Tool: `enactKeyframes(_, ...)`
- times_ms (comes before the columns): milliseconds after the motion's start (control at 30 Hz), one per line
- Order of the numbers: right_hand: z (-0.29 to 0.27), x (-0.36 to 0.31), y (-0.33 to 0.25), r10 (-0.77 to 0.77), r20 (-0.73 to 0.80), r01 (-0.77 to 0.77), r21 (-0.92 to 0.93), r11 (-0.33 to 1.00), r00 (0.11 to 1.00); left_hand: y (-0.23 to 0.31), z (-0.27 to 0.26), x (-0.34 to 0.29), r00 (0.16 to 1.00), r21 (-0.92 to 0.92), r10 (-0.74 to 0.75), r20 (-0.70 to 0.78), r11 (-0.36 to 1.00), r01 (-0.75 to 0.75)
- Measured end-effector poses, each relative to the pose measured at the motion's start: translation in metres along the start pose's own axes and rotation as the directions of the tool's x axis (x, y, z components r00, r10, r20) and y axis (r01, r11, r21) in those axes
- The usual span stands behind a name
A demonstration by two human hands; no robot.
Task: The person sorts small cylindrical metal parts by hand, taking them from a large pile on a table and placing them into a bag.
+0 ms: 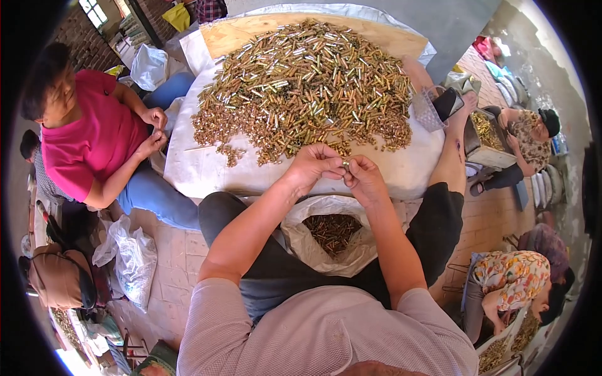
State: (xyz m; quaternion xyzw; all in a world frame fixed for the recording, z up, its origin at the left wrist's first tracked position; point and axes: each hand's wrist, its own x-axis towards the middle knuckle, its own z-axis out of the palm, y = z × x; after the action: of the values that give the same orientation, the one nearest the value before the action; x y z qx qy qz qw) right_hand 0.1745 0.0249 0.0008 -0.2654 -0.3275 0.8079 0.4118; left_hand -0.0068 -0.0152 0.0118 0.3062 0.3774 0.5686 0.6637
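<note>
Left hand (316,168) and right hand (365,180) both pinched on small metal part (345,163), fingertips close. Metal-part heap (301,88) just beyond, open sack (345,267) below.

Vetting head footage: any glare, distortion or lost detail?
Head view: fisheye bows the wooden board, corners black; window washed out, upper left; glints across the metal pile; piece between left hand and right hand too small to identify.

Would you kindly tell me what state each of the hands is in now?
Left hand: closed, pinching a small metal piece.
Right hand: closed, pinching the same piece.
</note>
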Motion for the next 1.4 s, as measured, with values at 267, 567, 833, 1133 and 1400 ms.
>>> enactKeyframes(267,-0.011,-0.002,-0.005,0.026,-0.028,-0.028,-0.074,0.997,0.999,0.035,-0.009,0.0,0.997,0.3,-0.032,-0.065,0.953,0.05)
enactKeyframes(567,-0.016,0.003,0.015,0.17,0.341,0.191,-0.8,0.569,0.924,0.016,-0.037,-0.009,0.97,0.998,0.237,-0.051,0.037,0.044)
enactKeyframes(833,-0.015,0.019,0.048,-0.29,0.474,0.445,-0.88,-0.165,0.832,-0.007,-0.032,-0.004,0.944,0.99,0.324,-0.066,-0.096,0.102)
enactKeyframes(1133,-0.003,0.023,0.059,-0.249,0.46,0.412,-0.884,-0.22,0.852,0.024,-0.043,0.003,0.956,0.736,0.19,-0.223,0.675,0.038)
enactKeyframes(1400,-0.021,0.03,0.054,-0.318,0.175,0.29,-0.886,0.362,0.932,0.032,-0.031,-0.001,0.977,0.209,0.023,-0.211,0.978,0.022)
